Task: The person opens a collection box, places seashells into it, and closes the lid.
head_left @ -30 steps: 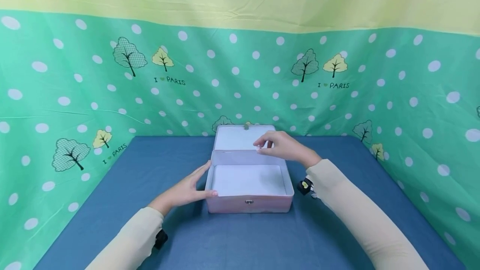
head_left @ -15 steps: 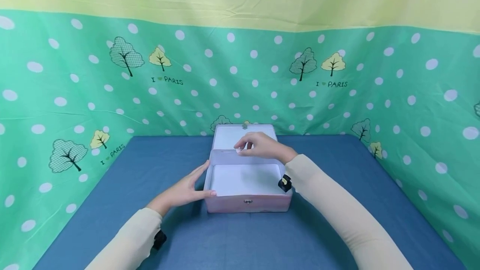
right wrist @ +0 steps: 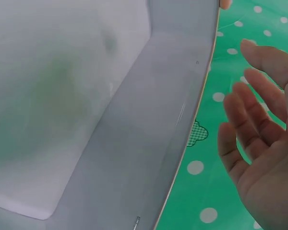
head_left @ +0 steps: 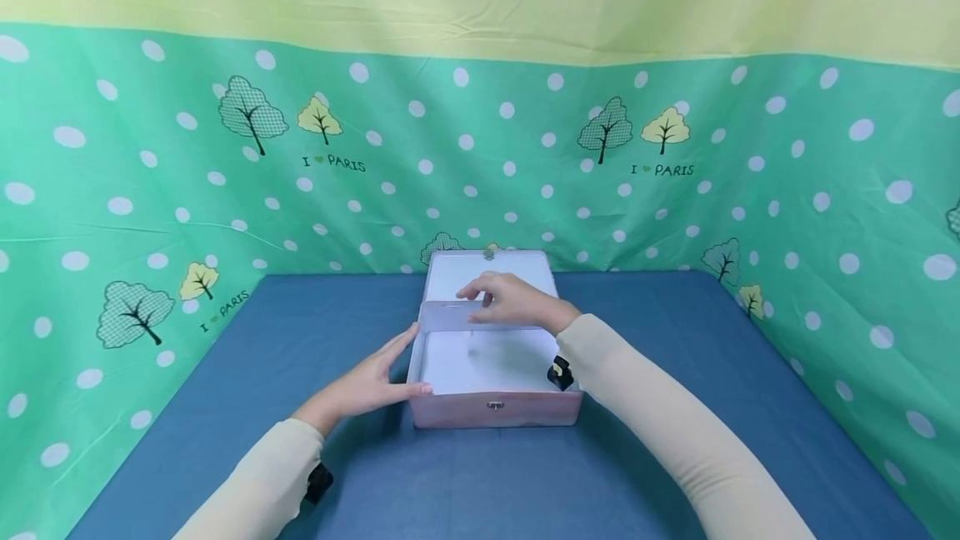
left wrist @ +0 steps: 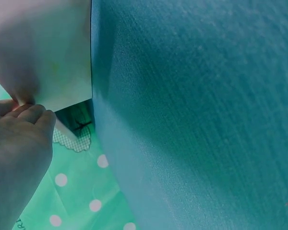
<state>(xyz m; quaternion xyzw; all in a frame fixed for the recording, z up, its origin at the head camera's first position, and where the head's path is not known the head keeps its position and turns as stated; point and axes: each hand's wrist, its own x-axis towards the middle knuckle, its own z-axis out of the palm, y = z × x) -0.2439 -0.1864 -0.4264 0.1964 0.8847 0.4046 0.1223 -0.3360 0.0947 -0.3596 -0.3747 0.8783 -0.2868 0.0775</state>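
Observation:
A pale pink metal box (head_left: 497, 412) with a white inside stands on the table, its lid (head_left: 438, 277) swung back behind it. My left hand (head_left: 371, 382) rests against the box's left side, thumb on the front left rim and fingers stretched along the wall; in the left wrist view the fingertips touch the box. Over the back of the box hovers my right hand (head_left: 513, 304), thumb and fingers spread apart with nothing between them, as the right wrist view confirms. A faint small mark (head_left: 470, 340) shows inside the box below the fingertips, too small to identify.
A small metal clasp (head_left: 496, 405) sits on the box's front and another catch (head_left: 489, 254) on the lid's far edge. The blue table cover (head_left: 480, 482) surrounds the box. Green dotted cloth (head_left: 510, 165) hangs behind and at both sides.
My right hand has moved left across the box and dipped slightly. Its fingers, pinching a small pale thing earlier, have spread apart and let it go. My left hand keeps its place.

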